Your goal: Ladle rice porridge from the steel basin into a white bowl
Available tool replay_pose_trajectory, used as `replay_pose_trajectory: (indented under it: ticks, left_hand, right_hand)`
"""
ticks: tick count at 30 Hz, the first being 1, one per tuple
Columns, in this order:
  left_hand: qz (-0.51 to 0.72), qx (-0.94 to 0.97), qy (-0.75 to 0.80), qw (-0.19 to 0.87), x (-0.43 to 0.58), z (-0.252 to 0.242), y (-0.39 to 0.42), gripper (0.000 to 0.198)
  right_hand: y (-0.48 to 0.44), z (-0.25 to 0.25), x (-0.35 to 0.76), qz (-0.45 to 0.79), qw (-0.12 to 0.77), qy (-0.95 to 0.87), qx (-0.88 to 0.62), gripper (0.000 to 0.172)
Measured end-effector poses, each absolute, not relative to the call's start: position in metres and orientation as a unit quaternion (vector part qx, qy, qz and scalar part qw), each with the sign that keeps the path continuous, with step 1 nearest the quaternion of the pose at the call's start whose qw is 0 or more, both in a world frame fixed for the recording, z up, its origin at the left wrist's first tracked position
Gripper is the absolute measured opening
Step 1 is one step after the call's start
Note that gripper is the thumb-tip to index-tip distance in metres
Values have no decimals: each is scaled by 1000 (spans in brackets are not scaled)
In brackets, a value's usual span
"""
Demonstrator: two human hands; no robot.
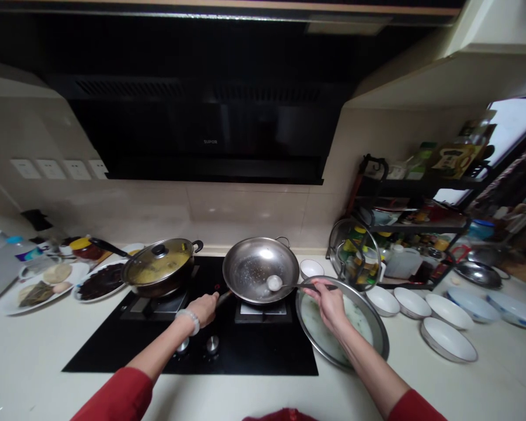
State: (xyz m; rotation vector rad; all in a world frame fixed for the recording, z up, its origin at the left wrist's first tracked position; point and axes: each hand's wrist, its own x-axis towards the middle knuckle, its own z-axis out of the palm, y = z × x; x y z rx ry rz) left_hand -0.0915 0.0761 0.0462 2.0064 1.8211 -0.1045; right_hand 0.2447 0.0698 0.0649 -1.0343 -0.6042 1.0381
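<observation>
The left hand, a pale beaded bracelet at its wrist, is curled tightly around the handle of the wok. The right hand has its fingers clamped on the dark handle of a ladle and hangs above the basin of whitish liquid. The wok sits on the right-hand side of the black stove, to the right of the left hand and to the left of the right one — between the two. The ladle's bowl reaches inside the wok's rim, though whether it touches the metal I cannot tell. A small white bowl stands just behind the basin — close to the wok's right edge.
</observation>
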Motion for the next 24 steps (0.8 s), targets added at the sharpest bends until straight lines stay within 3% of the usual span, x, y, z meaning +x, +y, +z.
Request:
replay_pose_trajectory:
  ticks: [7, 24]
  left_hand:
    - [-86, 732, 656, 164, -92, 47, 75, 43]
    - [-70, 743, 653, 132, -97, 38, 69, 42]
  right_hand:
    - [64, 68, 247, 463, 706, -265, -466, 11]
    - [42, 85, 276, 447, 725, -224, -474, 15]
